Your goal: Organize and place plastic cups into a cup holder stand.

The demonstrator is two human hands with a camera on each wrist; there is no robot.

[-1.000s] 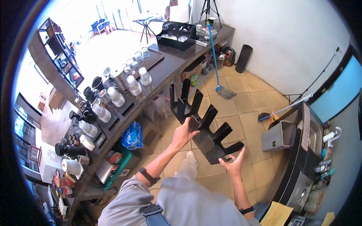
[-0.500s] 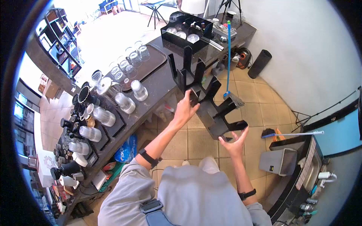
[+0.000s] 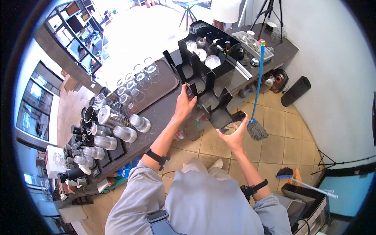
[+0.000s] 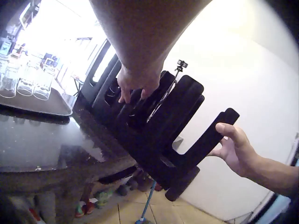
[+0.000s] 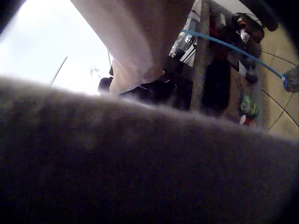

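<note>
A long black rack (image 3: 214,116) with several upright dividers is held up in front of the body, its far end overlapping the counter in the head view. My left hand (image 3: 185,105) grips its near side around the middle, thumb and fingers on a divider. At the rack's lower right end, my right hand (image 3: 236,138) pinches the last upright between thumb and fingers. The left wrist view shows the rack (image 4: 156,144) close to the dark counter's edge, with the right hand (image 4: 237,151) at its outer upright. A blurred sleeve (image 5: 140,163) covers most of the right wrist view.
Upside-down glasses (image 3: 137,84) stand on a brown tray (image 3: 166,74). Stacked plastic cups (image 3: 125,134) and pots crowd the counter's left part. A black organizer (image 3: 231,49) holds lids farther along. A blue-handled mop (image 3: 257,92) leans on the counter's right end.
Both hands have carried the rack forward and up toward the counter, so its far end now overlaps the counter near the organizer. The head view has shifted, bringing the counter nearer.
</note>
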